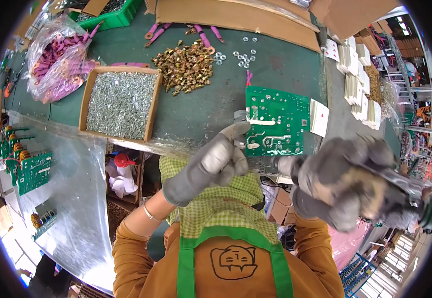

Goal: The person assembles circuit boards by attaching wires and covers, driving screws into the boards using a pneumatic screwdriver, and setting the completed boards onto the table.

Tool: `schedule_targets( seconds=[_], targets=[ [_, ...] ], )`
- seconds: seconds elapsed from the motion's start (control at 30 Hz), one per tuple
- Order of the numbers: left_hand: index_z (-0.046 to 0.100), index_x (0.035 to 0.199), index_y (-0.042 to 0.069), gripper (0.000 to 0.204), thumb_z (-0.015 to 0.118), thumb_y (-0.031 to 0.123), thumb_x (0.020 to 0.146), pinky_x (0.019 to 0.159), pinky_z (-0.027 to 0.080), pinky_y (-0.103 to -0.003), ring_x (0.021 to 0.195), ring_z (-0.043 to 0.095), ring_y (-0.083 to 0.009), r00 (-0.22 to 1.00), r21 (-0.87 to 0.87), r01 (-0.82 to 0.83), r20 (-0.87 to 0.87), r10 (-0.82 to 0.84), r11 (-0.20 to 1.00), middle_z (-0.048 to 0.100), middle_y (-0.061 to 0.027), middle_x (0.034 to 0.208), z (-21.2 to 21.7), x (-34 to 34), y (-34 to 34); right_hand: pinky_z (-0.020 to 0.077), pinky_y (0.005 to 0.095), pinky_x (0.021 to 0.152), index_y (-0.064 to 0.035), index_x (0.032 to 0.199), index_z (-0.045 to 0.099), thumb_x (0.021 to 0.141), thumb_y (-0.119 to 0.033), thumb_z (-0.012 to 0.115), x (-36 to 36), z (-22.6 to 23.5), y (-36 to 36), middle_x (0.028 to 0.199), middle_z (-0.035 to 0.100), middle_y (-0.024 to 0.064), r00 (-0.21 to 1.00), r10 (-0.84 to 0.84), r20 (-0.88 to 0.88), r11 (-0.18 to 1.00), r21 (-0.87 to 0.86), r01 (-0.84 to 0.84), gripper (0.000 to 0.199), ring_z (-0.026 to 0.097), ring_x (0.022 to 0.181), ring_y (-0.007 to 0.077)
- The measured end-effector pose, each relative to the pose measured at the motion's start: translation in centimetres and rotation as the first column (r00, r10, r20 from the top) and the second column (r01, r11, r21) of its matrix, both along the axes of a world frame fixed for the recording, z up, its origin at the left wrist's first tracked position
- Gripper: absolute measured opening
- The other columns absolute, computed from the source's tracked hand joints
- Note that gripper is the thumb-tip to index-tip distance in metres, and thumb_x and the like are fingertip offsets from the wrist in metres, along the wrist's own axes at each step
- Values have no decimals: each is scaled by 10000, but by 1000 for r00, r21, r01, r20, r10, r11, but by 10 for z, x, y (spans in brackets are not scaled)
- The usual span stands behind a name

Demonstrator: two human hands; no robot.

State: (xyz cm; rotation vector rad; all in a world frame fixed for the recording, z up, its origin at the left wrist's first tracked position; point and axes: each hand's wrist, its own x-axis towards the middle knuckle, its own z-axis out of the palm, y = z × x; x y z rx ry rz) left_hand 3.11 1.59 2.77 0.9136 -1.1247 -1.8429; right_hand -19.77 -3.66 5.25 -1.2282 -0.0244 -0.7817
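From the head camera, take the green circuit board as your landmark. Your left hand, in a grey glove, pinches the board's near left edge between thumb and fingers, so the board stands tipped up over the near edge of the green bench with its soldered face toward you, probably so you can work on that face. Your right hand, also gloved, is closed around a dark tool just right of the board and nearer to you; the tool seems held ready beside it.

Left of the board and farther away sits a heap of brass-coloured nuts, and left of that a shallow cardboard tray of silvery screws, both within easy reach of the holding hand. Beyond the board lie a few loose washers. Far left of the board are a clear bag of pink-sleeved terminals and, nearer you, more green boards with copper coils.

The tool is blurred and cut by the lens rim, so you cannot tell its kind or where its tip sits. The board's component side is hidden from you.
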Motion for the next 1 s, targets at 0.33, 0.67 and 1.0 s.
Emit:
schedule_targets(
  seconds=[0.33,0.67,1.0],
  targets=[
    [266,1483,6,1126,252,888,785,449,262,-196,530,397,-63,952,283,160,-299,-71,946,580,-80,955,20,-8,8,481,340,475,-72,1353,379,818,-78,709,21,50,42,1177,559,154,863,-493,113,870,37,492,629,509,500,136],
    [563,1271,17,531,727,280,840,590,438,-219,686,517,-36,994,-39,-4,105,8,999,608,-20,946,12,-14,16,545,403,573,-69,1291,407,805,-125,759,13,63,25,1166,564,156,876,-478,64,876,-42,481,602,566,583,164],
    [679,1057,56,256,715,62,804,616,489,-347,705,625,-282,918,-528,0,336,209,849,629,-131,822,13,-17,8,618,480,703,-64,1182,465,799,-223,787,-2,84,13,1103,573,146,908,-418,-20,902,-128,412,525,635,686,201]
  ],
)
